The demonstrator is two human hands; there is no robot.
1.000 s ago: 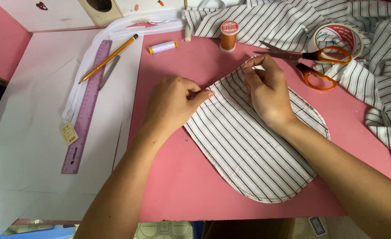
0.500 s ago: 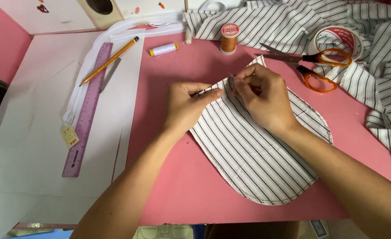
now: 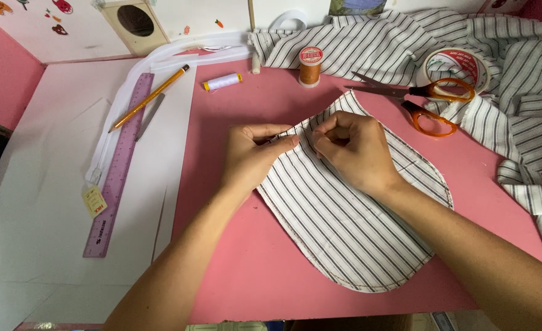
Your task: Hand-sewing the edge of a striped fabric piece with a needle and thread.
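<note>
My left hand and my right hand were close together over the upper edge of a striped fabric piece, a rounded, pocket-shaped cut of white cloth with dark stripes and a stitched line running along its curved border. The piece lay flat on the pink table, its pointed upper end toward the scissors and its rounded end toward me. Both hands pinched the cloth along that upper edge, thumbs and fingertips closed on it, with my left thumb nearly meeting the knuckles of my right; whether anything small was held between the fingers I could not tell. Beyond my right hand lay orange-handled scissors, their blades apart, and just past them a roll of tape resting on a heap of the same striped cloth. An orange thread spool stood upright near the far edge, a pale thread spool lay on its side nearby, and a purple ruler and a yellow pencil rested on the white sheet to my left.
</note>
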